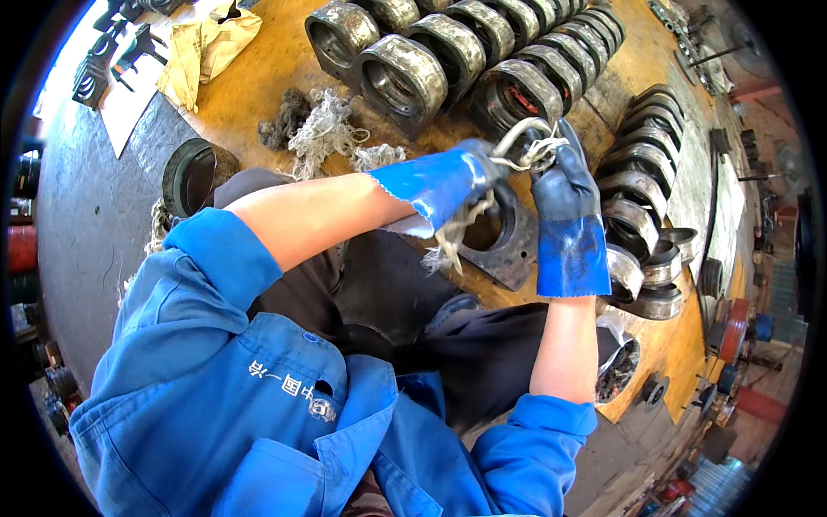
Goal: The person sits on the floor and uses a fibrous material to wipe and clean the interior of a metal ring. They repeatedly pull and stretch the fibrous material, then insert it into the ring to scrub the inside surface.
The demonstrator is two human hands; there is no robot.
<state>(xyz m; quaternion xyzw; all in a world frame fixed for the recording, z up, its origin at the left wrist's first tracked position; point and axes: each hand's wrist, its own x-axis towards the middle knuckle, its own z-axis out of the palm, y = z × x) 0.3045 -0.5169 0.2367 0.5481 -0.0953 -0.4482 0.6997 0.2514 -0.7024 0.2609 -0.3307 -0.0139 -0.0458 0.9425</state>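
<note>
Between gloved hands, half-hidden pale loop

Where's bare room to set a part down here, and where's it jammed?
Widest: the dark grey surface, left of the open round container. Smaller: brown board between the yellow crumpled sheet and blocky metal rings, beyond the tangled threads. Crowded: top centre, where those rings stand in close rows, and the ring row right of the right hand.

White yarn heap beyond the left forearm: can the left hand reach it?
Probably yes: the white yarn heap lies mostly uncovered nearby, though the left hand seems busy with a pale ring.
</note>
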